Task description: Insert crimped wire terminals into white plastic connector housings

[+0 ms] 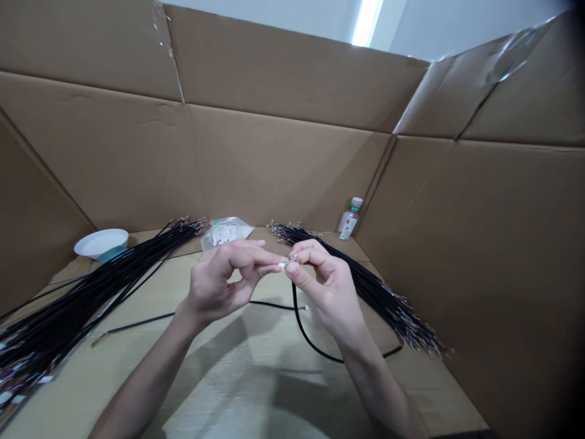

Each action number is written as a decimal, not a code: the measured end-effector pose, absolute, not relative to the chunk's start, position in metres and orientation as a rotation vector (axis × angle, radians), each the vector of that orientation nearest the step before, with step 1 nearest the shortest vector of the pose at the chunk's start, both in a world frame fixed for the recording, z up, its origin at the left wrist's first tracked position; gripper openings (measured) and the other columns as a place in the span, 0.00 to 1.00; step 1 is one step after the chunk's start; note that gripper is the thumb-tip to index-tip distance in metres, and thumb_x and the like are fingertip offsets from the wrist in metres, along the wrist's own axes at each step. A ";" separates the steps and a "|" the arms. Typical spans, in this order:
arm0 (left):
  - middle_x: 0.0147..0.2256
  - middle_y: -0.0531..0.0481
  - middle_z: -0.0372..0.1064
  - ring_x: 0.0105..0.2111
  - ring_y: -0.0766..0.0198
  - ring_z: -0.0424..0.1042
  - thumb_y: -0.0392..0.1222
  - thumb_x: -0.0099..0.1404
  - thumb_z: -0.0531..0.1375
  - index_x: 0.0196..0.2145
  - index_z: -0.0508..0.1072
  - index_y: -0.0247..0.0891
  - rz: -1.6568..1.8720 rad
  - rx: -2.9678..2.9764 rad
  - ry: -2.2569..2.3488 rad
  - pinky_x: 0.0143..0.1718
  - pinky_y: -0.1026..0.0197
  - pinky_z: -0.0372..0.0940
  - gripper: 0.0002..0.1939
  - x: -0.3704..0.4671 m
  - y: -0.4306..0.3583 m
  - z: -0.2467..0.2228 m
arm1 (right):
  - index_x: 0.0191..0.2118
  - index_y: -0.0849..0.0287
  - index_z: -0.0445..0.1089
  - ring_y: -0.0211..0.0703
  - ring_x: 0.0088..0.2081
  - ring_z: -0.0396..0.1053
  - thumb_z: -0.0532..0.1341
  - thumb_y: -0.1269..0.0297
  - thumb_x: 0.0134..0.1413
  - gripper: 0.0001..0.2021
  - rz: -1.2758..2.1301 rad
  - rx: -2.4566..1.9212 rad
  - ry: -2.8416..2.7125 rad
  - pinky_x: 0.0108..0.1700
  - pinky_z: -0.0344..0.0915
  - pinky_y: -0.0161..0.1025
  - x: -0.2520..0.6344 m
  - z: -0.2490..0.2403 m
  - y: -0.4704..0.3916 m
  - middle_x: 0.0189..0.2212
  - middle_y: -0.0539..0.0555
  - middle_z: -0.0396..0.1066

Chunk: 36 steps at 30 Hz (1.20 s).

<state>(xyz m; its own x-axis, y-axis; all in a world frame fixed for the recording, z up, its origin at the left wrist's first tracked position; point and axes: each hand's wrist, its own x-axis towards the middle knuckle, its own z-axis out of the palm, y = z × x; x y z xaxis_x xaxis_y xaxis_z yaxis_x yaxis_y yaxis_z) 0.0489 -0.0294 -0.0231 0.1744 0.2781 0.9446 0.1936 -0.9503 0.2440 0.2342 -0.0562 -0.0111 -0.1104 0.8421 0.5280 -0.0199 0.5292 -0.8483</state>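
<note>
Near the middle of the view, my left hand (223, 277) pinches a small white connector (282, 266) between its fingertips. My right hand (326, 286) meets it there, its thumb and fingers closed on the thin wire ends of a black cable (299, 326). That cable hangs below the fingers and curves to the right, passing behind my right forearm. The fingertips of both hands nearly touch, and the exact wires between them are too small to tell. Behind my left hand, another black cable (269, 303) lies on the table, with a white connector (306, 308) at its right end.
Bundles of black cables lie at the left (91, 299) and right (379, 292). A plastic bag of white pieces (225, 233) sits at the back, a white bowl (101, 242) at the back left, a bottle (350, 219) at the back right. Cardboard walls (283, 164) surround the table (219, 378).
</note>
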 end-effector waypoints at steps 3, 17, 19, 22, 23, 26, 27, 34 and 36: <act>0.34 0.55 0.85 0.35 0.59 0.85 0.30 0.64 0.71 0.35 0.61 0.44 1.856 2.102 0.635 0.39 0.55 0.77 0.21 0.052 -0.031 -0.026 | 0.30 0.54 0.76 0.46 0.42 0.69 0.70 0.63 0.59 0.07 0.764 -0.745 -1.517 0.51 0.63 0.46 0.235 -0.011 -0.056 0.36 0.52 0.71; 0.32 0.55 0.82 0.34 0.60 0.83 0.34 0.64 0.73 0.34 0.58 0.44 1.819 1.905 0.687 0.37 0.57 0.72 0.23 0.057 -0.034 -0.025 | 0.31 0.54 0.75 0.46 0.42 0.70 0.69 0.64 0.62 0.07 0.649 -0.744 -1.489 0.50 0.64 0.46 0.232 -0.016 -0.056 0.37 0.52 0.71; 0.32 0.55 0.82 0.35 0.60 0.83 0.34 0.64 0.73 0.34 0.58 0.44 1.811 1.924 0.660 0.39 0.57 0.71 0.24 0.058 -0.035 -0.025 | 0.32 0.54 0.75 0.46 0.43 0.70 0.69 0.65 0.63 0.07 0.559 -0.768 -1.502 0.51 0.64 0.47 0.231 -0.017 -0.058 0.38 0.52 0.71; 0.32 0.55 0.82 0.35 0.61 0.83 0.34 0.64 0.73 0.34 0.58 0.44 1.792 1.886 0.679 0.39 0.58 0.71 0.24 0.060 -0.036 -0.024 | 0.33 0.53 0.73 0.48 0.44 0.70 0.68 0.66 0.64 0.07 0.421 -0.801 -1.524 0.51 0.64 0.48 0.230 -0.018 -0.061 0.39 0.52 0.71; 0.32 0.55 0.82 0.35 0.61 0.83 0.34 0.65 0.73 0.34 0.58 0.44 1.781 1.849 0.694 0.39 0.58 0.72 0.23 0.061 -0.037 -0.023 | 0.34 0.53 0.73 0.48 0.44 0.69 0.68 0.67 0.64 0.06 0.374 -0.801 -1.532 0.50 0.64 0.48 0.230 -0.018 -0.061 0.39 0.52 0.71; 0.33 0.53 0.83 0.35 0.61 0.83 0.35 0.66 0.72 0.35 0.58 0.44 1.738 1.760 0.713 0.40 0.58 0.73 0.23 0.065 -0.040 -0.021 | 0.36 0.52 0.72 0.49 0.45 0.69 0.67 0.69 0.65 0.06 0.231 -0.792 -1.558 0.50 0.64 0.49 0.231 -0.018 -0.062 0.40 0.53 0.71; 0.32 0.53 0.83 0.35 0.61 0.83 0.35 0.66 0.72 0.35 0.58 0.44 1.730 1.756 0.715 0.40 0.58 0.73 0.23 0.065 -0.041 -0.021 | 0.36 0.52 0.72 0.49 0.45 0.69 0.67 0.69 0.65 0.06 0.182 -0.795 -1.566 0.51 0.64 0.50 0.231 -0.018 -0.062 0.40 0.53 0.71; 0.31 0.54 0.80 0.35 0.62 0.80 0.38 0.66 0.72 0.36 0.60 0.43 1.678 1.778 0.884 0.44 0.57 0.70 0.21 0.066 -0.049 -0.016 | 0.37 0.52 0.72 0.49 0.46 0.68 0.66 0.73 0.64 0.07 -0.029 -0.812 -1.619 0.50 0.64 0.50 0.231 -0.019 -0.061 0.40 0.53 0.72; 0.32 0.55 0.81 0.36 0.63 0.80 0.37 0.66 0.72 0.36 0.59 0.43 1.659 1.724 0.865 0.45 0.59 0.70 0.21 0.066 -0.052 -0.014 | 0.36 0.54 0.72 0.48 0.45 0.69 0.66 0.74 0.64 0.07 0.001 -0.796 -1.627 0.50 0.65 0.49 0.233 -0.017 -0.062 0.40 0.53 0.72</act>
<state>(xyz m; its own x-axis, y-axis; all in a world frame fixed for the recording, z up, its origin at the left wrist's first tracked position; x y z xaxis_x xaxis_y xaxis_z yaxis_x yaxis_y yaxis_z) 0.0664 -0.0521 -0.0142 0.0121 0.7875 0.6163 0.0541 -0.6159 0.7860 0.2330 -0.0616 -0.0167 0.0011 0.4894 0.8721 0.4881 0.7609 -0.4276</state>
